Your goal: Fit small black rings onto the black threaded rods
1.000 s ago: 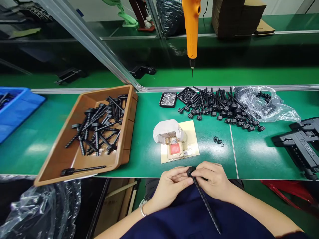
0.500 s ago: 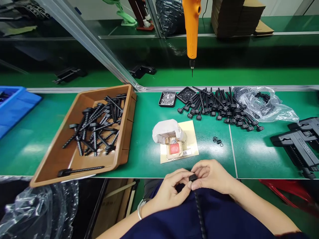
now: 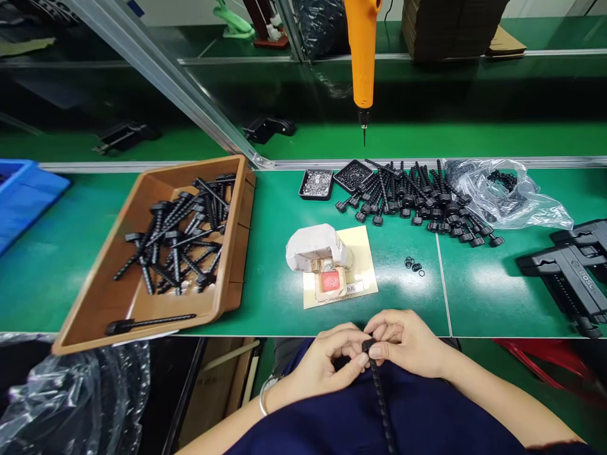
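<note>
A black threaded rod (image 3: 380,398) hangs down over my lap, its knob end pinched between both hands just off the table's front edge. My left hand (image 3: 339,360) has its fingertips against the knob from the left. From the right, my right hand (image 3: 403,341) grips the same knob with thumb and curled fingers. Beyond them, a yellow pad (image 3: 363,253) bears a whitish wrapped block (image 3: 313,246) and a small red square (image 3: 331,280). Several small black rings (image 3: 416,267) lie to the right of the pad. Whether a ring is on the held rod is too small to tell.
An orange-brown bin (image 3: 232,265) with threaded rods stands at left, near a blue bin (image 3: 35,196). Further back are small trays (image 3: 316,184), a rod pile (image 3: 427,202) and a plastic bag (image 3: 516,196). An orange screwdriver (image 3: 363,57) hangs above; grey-black tools (image 3: 569,265) lie right.
The view has shifted slightly. The rod's knob has turned a little between my fingers, and both hands still hold it.
</note>
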A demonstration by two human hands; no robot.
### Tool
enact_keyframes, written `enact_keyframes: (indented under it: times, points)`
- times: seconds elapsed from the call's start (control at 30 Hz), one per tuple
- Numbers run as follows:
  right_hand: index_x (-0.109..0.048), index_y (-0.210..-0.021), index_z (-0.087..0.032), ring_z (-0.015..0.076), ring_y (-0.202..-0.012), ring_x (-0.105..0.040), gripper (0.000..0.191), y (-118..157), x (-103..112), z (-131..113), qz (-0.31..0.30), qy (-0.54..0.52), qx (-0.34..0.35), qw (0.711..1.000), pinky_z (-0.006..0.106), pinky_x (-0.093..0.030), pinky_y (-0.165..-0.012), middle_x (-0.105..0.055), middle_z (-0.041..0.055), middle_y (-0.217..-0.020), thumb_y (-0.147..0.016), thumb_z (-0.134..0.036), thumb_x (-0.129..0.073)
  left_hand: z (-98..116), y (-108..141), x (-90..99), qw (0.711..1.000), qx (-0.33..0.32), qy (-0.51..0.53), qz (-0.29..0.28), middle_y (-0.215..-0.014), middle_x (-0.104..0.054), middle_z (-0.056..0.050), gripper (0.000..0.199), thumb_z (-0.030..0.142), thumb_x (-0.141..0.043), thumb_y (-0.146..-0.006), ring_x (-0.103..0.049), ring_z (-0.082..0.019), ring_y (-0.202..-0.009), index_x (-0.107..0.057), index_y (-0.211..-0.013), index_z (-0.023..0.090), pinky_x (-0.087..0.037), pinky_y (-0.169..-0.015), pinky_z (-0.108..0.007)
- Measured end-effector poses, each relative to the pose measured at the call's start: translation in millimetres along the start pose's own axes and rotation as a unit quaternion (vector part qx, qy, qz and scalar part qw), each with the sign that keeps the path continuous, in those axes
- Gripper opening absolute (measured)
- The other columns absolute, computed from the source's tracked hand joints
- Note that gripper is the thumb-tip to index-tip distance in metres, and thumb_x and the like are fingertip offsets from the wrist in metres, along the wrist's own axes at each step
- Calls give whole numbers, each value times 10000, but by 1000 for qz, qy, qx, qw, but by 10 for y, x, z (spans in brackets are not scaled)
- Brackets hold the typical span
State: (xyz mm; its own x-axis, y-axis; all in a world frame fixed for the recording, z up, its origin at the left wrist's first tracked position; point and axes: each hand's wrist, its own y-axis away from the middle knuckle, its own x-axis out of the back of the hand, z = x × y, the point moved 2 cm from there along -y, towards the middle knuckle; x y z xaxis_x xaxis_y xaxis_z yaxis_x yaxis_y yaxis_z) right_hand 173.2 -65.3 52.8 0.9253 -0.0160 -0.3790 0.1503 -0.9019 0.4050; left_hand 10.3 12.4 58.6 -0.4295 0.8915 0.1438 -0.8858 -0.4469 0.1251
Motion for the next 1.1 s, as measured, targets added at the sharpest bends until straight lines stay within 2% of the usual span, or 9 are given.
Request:
enact_keyframes:
  times: [0.23,0.3,0.4,0.47,0.53,0.7,0.8,0.93,1.1]
  points:
    - [-662,-945,-125,115,-639,-631,337,79,62,-87,-19,37,19,999,230,-494,-618,-636,4,-725,-755,-386,-760,62,-50,-6,1000,8,5,-10,-807,-621,-69,203,226,-637,-849,-637,-123,-586,-712,-1008,124,-545,-551,-206]
    - [-661,-914,-124,90,-594,-587,361,59,66,-112,-18,43,9,999,191,-447,-556,-608,-22,-679,-687,-354,-823,63,-57,-12,1000,18,6,-8,-776,-627,-63,202,235,-656,-832,-624,-117,-570,-722,-987,123,-542,-539,-198]
    - [-627,-839,-124,53,-497,-500,467,1,53,-90,-28,-1,-54,998,146,-343,-452,-558,-65,-573,-530,-320,-917,57,-60,-26,999,35,12,-11,-750,-647,-57,188,219,-680,-792,-623,-115,-554,-731,-945,124,-537,-523,-190]
    - [-593,-826,-131,68,-470,-527,519,-28,32,-62,-44,-37,-94,994,151,-374,-441,-569,-66,-541,-498,-355,-927,52,-57,-37,999,45,17,-15,-737,-657,-53,164,196,-677,-772,-633,-117,-553,-729,-908,119,-535,-524,-188]
    - [-573,-843,-138,108,-478,-588,548,-35,14,-44,-55,-48,-104,992,189,-452,-466,-602,-45,-548,-517,-419,-912,50,-50,-44,998,54,19,-13,-718,-656,-47,135,182,-673,-765,-628,-114,-547,-725,-870,116,-531,-528,-190]
    - [-557,-918,-148,135,-524,-650,528,41,6,-17,-50,-41,-74,995,248,-532,-542,-636,-27,-622,-621,-470,-851,57,-25,-29,997,74,35,-12,-709,-641,-41,155,247,-682,-797,-602,-104,-534,-732,-872,121,-520,-519,-188]
    - [-576,-931,-146,141,-612,-683,394,109,23,2,-48,-16,-42,998,255,-550,-607,-659,-8,-685,-685,-349,-808,57,-13,-17,995,79,56,-27,-734,-646,-45,184,251,-698,-791,-623,-111,-547,-739,-912,119,-532,-538,-193]
    - [-619,-920,-149,112,-624,-661,319,160,46,17,-35,12,-24,999,217,-532,-606,-664,-14,-711,-641,-177,-771,28,-5,-16,992,78,85,-41,-765,-639,-42,207,208,-711,-777,-645,-112,-559,-746,-964,126,-540,-560,-190]
    - [-653,-931,-152,89,-598,-632,310,165,53,-10,-17,33,17,999,215,-547,-628,-656,-26,-707,-632,-129,-732,3,-4,-19,988,79,123,-41,-842,-604,-39,234,190,-701,-799,-650,-99,-593,-739,-1024,139,-557,-588,-184]
